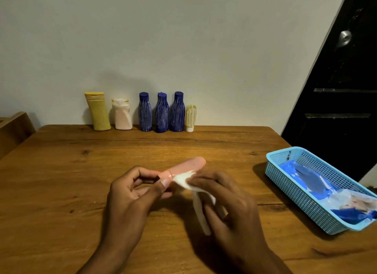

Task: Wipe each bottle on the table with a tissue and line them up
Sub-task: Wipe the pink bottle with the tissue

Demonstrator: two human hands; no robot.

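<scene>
Bottles stand in a row along the far edge of the wooden bench (61,171), close to the pale wall: a yellow bottle (98,111) leaning slightly, a pale pink bottle (122,114), three dark blue bottles (145,112) (162,112) (177,111) with streaked surfaces, and a small cream tube (190,118) standing on its white cap. The blue ones and the cream tube nearly touch; a small gap separates the pale pink bottle from the first blue one.

Near the middle of the bench, a pink bottle (186,165) lies tilted, its far end pointing away and to the right. The left hand (130,194) pinches its near end between thumb and fingers. The right hand (226,194) grasps a white tissue (183,179) and presses it against the bottle's side; a strip of tissue hangs down below the fingers.

Open wood lies between the hands and the row, and to the left of the hands as far as the bench's left edge. At the right edge sits a light blue mesh basket (285,171), one corner overhanging the edge, holding blue and clear plastic wrapping. A dark door (346,110) stands behind it.

No label or writing can be read on any bottle or on the wrapping.
</scene>
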